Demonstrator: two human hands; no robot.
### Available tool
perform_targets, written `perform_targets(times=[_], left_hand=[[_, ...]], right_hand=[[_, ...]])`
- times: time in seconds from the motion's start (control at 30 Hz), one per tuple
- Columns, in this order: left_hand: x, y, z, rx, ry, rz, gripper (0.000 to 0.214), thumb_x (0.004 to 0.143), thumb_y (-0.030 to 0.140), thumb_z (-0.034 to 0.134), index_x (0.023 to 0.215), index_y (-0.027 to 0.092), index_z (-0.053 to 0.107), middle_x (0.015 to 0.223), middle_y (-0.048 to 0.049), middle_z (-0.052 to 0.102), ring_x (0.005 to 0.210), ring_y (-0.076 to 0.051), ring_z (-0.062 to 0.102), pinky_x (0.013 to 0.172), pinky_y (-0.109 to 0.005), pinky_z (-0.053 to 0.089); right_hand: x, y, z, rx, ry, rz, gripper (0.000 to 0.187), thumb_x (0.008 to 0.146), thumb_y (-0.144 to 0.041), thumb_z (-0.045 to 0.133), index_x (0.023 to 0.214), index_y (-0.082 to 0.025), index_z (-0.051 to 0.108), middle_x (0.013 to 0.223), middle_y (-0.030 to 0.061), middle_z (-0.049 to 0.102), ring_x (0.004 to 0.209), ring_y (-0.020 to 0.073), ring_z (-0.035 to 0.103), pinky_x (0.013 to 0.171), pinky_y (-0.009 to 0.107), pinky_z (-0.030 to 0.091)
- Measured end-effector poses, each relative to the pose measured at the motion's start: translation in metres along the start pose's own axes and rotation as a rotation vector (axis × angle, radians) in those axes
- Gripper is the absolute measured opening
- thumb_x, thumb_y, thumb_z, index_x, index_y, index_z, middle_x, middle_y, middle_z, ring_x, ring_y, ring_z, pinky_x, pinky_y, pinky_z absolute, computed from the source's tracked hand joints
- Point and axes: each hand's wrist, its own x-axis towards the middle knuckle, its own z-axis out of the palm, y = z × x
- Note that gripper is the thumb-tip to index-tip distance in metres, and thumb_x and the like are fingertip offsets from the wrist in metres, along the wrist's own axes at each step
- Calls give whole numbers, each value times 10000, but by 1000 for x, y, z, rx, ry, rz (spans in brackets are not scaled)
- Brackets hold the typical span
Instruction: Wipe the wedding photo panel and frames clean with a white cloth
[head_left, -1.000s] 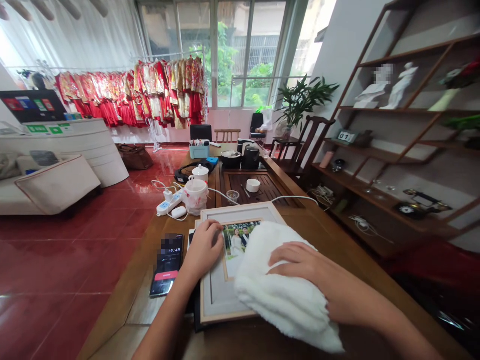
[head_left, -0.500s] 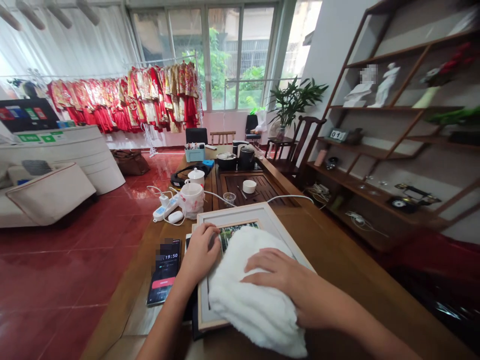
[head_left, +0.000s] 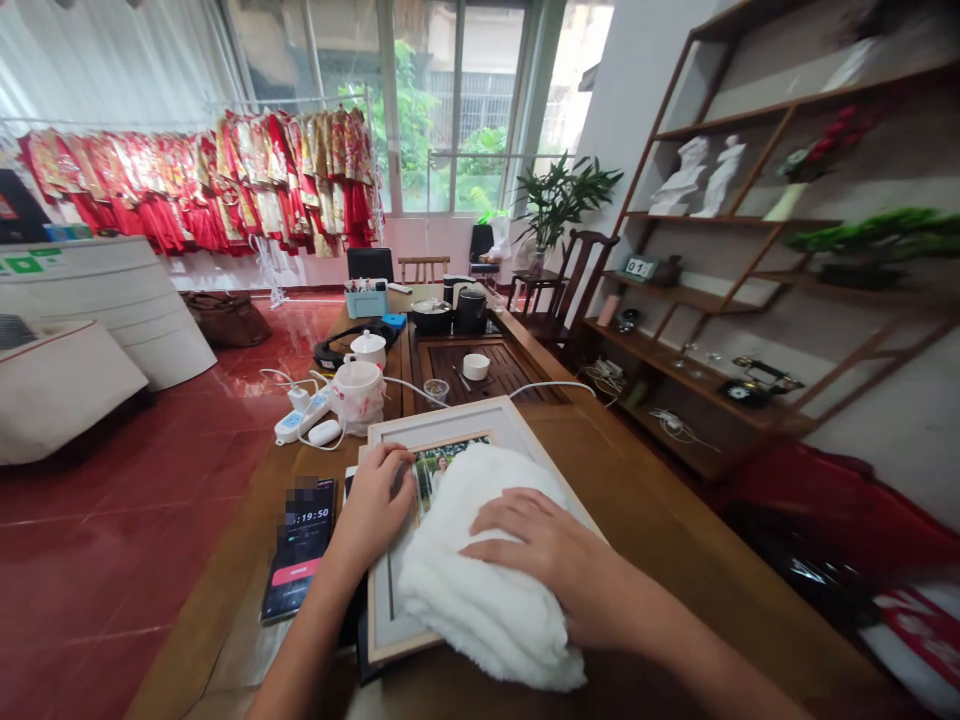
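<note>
A framed photo (head_left: 480,420) with a pale wooden border and a light mat lies face up near the table's front. My left hand (head_left: 381,505) rests on its left side, fingers lightly bent over the mat, thumb apart from them. A folded, fluffy white towel (head_left: 480,590) covers much of the photo and overhangs the frame's near edge. My right hand (head_left: 536,550) holds the towel from above, pressing it down against the frame. To the left of my left forearm, a phone (head_left: 300,550) with a lit screen lies on the table.
Beyond the frame, a cup in a plastic wrapper (head_left: 358,395), a lidded white cup (head_left: 368,348) and a power strip (head_left: 296,420) stand at the left. A white bowl (head_left: 475,366) sits on the dark tea tray (head_left: 517,375). A white cable (head_left: 551,386) crosses the tray.
The whole view has shifted, so the table and hands appear farther left. My right hand and the towel stay in nearly the same place on the frame.
</note>
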Motion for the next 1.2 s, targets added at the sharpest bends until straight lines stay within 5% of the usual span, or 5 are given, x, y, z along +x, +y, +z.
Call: perform_targets(times=[0.33,0.8,0.93,1.2], left_hand=[[3,-6,8,2,-21,9,174,896,209,485,1002,222,623,1110,-73,594,1095,-258,568,993,-454,451],[5,-6,13,-3,-66,-12,189,923,241,460,1044,228,605,1175,-74,567,1161,-265,530,1042,-482,406],[6,-5,14,-26,-79,-24,219,934,216,416,1043,222,606,1184,-78,566,1174,-258,522,1064,-483,388],[6,-6,15,-6,-111,-34,215,938,238,423,1057,215,601,1184,-72,556,1177,-251,507,1070,-458,376]], right_hand=[[-26,22,-21,-365,59,132,502,722,-144,618,1211,-256,597,1104,82,625,1030,262,537,958,454,322],[29,96,-37,-507,214,349,532,801,-156,565,1328,-189,511,1253,123,594,1121,294,498,902,422,308],[15,86,-32,-473,198,345,461,798,-126,550,1255,-188,576,1228,102,623,1116,269,504,913,410,299],[-47,22,-26,-381,89,353,518,683,-217,668,1198,-231,619,1146,93,658,1001,278,562,874,432,320]])
